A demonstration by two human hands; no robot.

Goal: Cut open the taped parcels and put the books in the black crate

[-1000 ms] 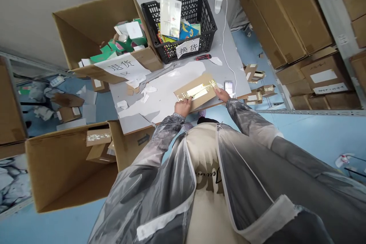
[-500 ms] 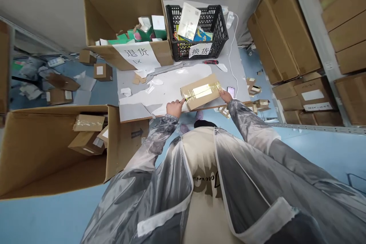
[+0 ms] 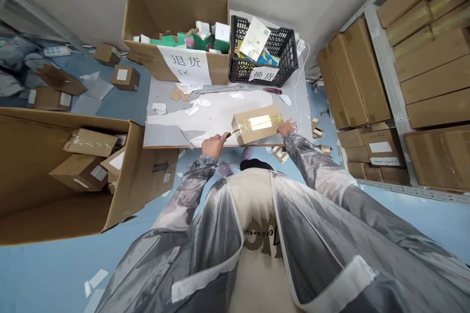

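Note:
A taped cardboard box (image 3: 253,135) with a white label lies near the table's front edge, a band of shiny yellowish tape along its top. My left hand (image 3: 214,145) is closed around a small yellow-and-black utility knife (image 3: 229,135); its thin blade points at the box's left end. Whether the blade touches the tape is too small to tell. At the box's right end rests my right hand (image 3: 286,128), fingers spread, steadying that side. A phone behind the right hand is mostly hidden.
Behind stand a large carton (image 3: 147,58) of green and white boxes and a black crate (image 3: 264,78) of booklets. A red-black cutter (image 3: 272,90) and paper scraps lie on the table (image 3: 169,139). An open carton (image 3: 84,225) with parcels is left; shelved boxes (image 3: 436,73) stand right.
My left hand with the knife has drawn back a little leftward from the box's left end. The right hand's fingers have spread at the box's right end. The camera view has shifted.

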